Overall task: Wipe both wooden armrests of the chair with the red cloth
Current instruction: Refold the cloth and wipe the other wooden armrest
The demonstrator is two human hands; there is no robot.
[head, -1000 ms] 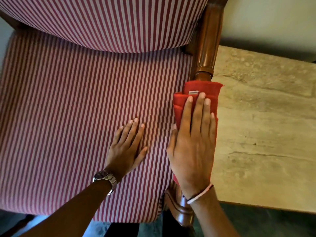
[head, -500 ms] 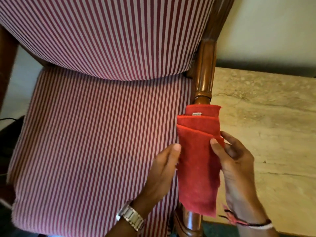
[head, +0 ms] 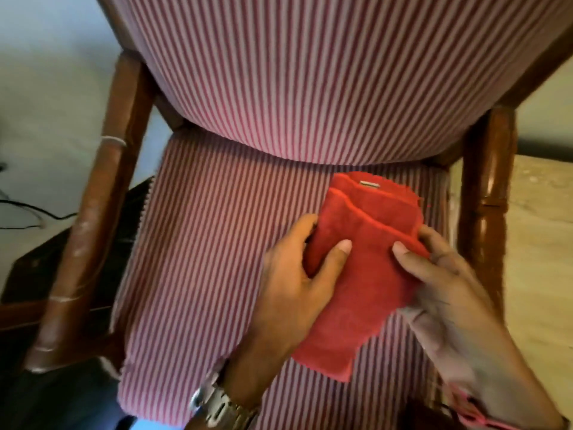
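Observation:
The folded red cloth (head: pixel 369 268) is held over the striped seat (head: pixel 198 274) of the chair, between the two armrests. My left hand (head: pixel 294 283) grips its left edge, thumb on top. My right hand (head: pixel 446 293) pinches its right edge. The right wooden armrest (head: pixel 483 193) stands just right of my right hand, bare and glossy. The left wooden armrest (head: pixel 90 231) runs down the left side, dull with pale scuffs, well away from the cloth.
The striped backrest (head: pixel 310 76) fills the top. A pale stone-look tabletop (head: pixel 539 259) lies right of the chair. A dark box (head: pixel 28 274) and black cables (head: pixel 28 212) sit on the floor at the left.
The cloth has come off the right armrest and moved left over the seat, now held by both hands. The view has shifted left, bringing the left armrest into sight.

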